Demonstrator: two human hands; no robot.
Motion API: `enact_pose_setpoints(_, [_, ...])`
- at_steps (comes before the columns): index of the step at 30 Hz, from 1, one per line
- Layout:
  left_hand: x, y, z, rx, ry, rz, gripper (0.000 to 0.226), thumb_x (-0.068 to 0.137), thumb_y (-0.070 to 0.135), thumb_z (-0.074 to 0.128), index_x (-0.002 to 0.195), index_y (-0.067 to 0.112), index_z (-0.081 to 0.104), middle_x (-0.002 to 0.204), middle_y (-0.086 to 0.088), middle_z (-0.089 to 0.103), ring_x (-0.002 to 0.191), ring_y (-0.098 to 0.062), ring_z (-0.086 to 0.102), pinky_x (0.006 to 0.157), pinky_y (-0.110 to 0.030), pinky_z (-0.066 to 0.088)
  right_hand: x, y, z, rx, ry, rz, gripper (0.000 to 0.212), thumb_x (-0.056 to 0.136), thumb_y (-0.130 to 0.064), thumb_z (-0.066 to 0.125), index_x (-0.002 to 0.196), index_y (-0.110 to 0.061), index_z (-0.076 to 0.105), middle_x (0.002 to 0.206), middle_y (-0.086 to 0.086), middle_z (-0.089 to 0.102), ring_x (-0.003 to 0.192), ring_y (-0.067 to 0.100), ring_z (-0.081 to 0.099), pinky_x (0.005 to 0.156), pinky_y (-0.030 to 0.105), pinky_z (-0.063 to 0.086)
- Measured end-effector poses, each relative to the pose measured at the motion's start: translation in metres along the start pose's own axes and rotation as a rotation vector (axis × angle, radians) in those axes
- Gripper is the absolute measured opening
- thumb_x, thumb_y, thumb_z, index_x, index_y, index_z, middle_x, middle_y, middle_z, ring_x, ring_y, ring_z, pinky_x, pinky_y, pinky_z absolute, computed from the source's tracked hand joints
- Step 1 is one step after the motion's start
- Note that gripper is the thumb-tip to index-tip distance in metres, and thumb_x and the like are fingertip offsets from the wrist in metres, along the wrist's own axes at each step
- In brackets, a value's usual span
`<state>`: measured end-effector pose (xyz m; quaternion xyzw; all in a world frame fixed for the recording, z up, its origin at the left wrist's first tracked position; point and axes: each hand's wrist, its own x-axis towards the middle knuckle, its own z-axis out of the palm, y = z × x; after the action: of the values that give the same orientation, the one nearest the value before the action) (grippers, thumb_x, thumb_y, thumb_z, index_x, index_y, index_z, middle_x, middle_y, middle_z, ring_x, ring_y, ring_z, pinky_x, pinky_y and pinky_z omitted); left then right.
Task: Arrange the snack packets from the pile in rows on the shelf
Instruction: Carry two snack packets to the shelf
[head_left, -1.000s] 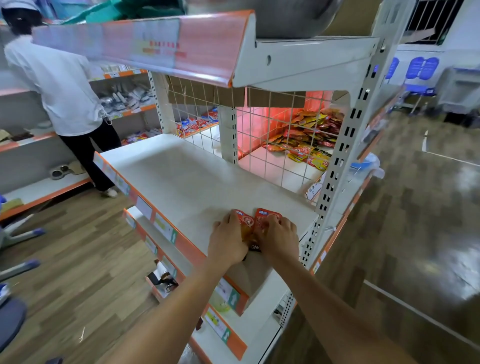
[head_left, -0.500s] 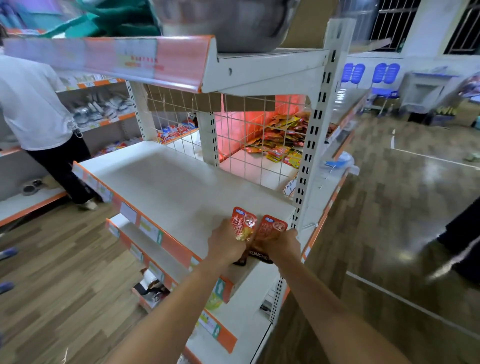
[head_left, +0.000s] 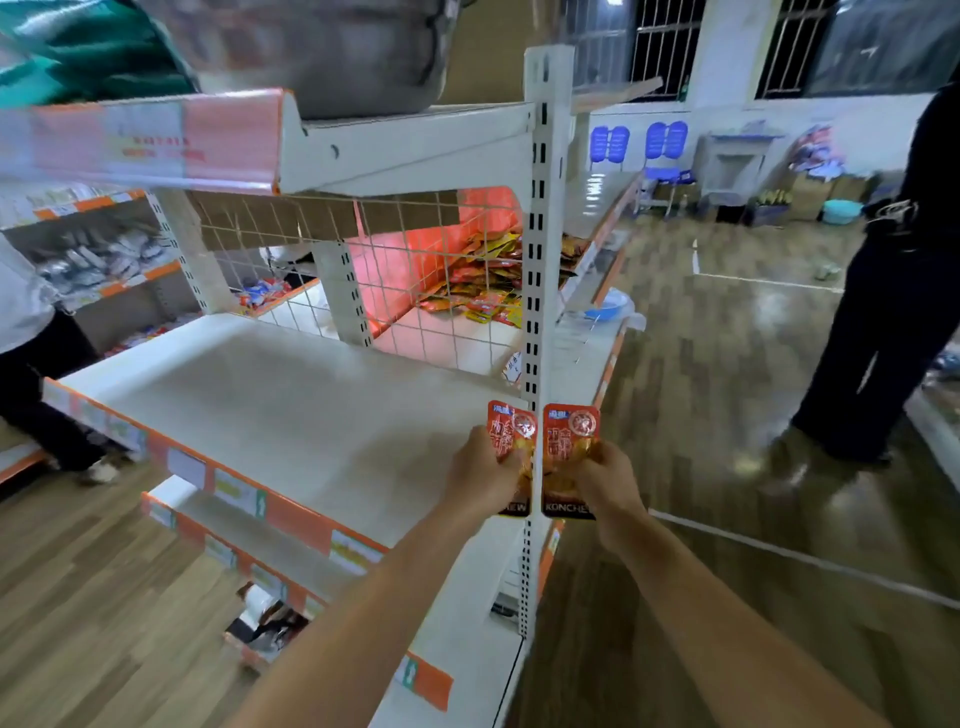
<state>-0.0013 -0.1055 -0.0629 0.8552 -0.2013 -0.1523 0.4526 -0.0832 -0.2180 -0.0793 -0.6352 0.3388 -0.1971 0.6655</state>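
Two red snack packets are held upright above the right front corner of the white shelf (head_left: 270, 415). My left hand (head_left: 480, 475) grips the left packet (head_left: 511, 434) by its lower half. My right hand (head_left: 605, 478) grips the right packet (head_left: 569, 447), whose black bottom strip reads KONCHE. The shelf's slotted upright post (head_left: 535, 260) runs between the two packets. A pile of red and yellow snack packets (head_left: 483, 291) lies behind the wire mesh on the shelf's far side.
A person in a white top (head_left: 21, 322) stands at the left by another shelf. A person in dark clothes (head_left: 883, 291) stands on the wooden floor at the right. Lower shelves with orange price strips (head_left: 234, 493) jut out below. An upper shelf (head_left: 415, 145) overhangs.
Both hands lifted the two packets off the shelf surface and carried them right and up, spreading them apart on either side of the post. The view swung right, revealing the dark-clothed person.
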Motion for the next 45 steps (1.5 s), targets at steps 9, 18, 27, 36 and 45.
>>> enact_pose_setpoints(9, [0.013, 0.037, 0.083, 0.001, -0.109, 0.075, 0.025, 0.095, 0.037, 0.054, 0.111, 0.022, 0.043, 0.101, 0.005, 0.057, 0.09, -0.013, 0.061, 0.059, -0.019, 0.044, 0.018, 0.01, -0.08, 0.162, 0.136, 0.002, 0.013, 0.095, -0.029, 0.055, 0.095, -0.02, 0.064, 0.086, -0.002, 0.073, 0.074, 0.012, 0.072, 0.062, 0.026, 0.054])
enact_pose_setpoints(18, [0.056, 0.093, 0.19, -0.085, -0.127, 0.014, 0.034, 0.088, 0.042, 0.063, 0.112, 0.025, 0.047, 0.105, 0.006, 0.059, 0.083, -0.006, 0.056, 0.059, -0.015, 0.042, 0.087, 0.015, -0.184, 0.138, 0.216, 0.054, 0.016, 0.096, -0.036, 0.053, 0.097, -0.023, 0.062, 0.088, -0.005, 0.071, 0.077, 0.009, 0.07, 0.062, 0.022, 0.052])
enact_pose_setpoints(27, [0.105, 0.164, 0.29, -0.12, -0.106, -0.004, 0.057, 0.079, 0.032, 0.077, 0.125, 0.021, 0.046, 0.114, 0.001, 0.059, 0.1, -0.015, 0.059, 0.088, -0.034, 0.052, 0.165, -0.01, -0.29, 0.055, 0.261, 0.067, 0.012, 0.095, -0.041, 0.053, 0.093, -0.03, 0.057, 0.09, -0.008, 0.068, 0.081, 0.008, 0.067, 0.058, 0.019, 0.046])
enact_pose_setpoints(36, [0.152, 0.205, 0.357, -0.126, -0.154, 0.029, 0.046, 0.081, 0.031, 0.075, 0.118, 0.026, 0.048, 0.108, 0.007, 0.06, 0.092, -0.011, 0.06, 0.081, -0.028, 0.05, 0.221, -0.011, -0.348, 0.012, 0.241, 0.086, 0.028, 0.096, -0.04, 0.053, 0.114, -0.019, 0.058, 0.101, -0.003, 0.068, 0.091, 0.013, 0.065, 0.081, 0.031, 0.054])
enact_pose_setpoints(45, [0.254, 0.249, 0.429, -0.227, -0.217, -0.039, 0.049, 0.085, 0.031, 0.071, 0.126, 0.022, 0.046, 0.115, 0.002, 0.06, 0.104, -0.016, 0.06, 0.092, -0.035, 0.05, 0.335, -0.024, -0.4, -0.076, 0.314, 0.103, 0.031, 0.095, -0.041, 0.053, 0.118, -0.02, 0.053, 0.109, 0.0, 0.063, 0.097, 0.016, 0.062, 0.089, 0.038, 0.053])
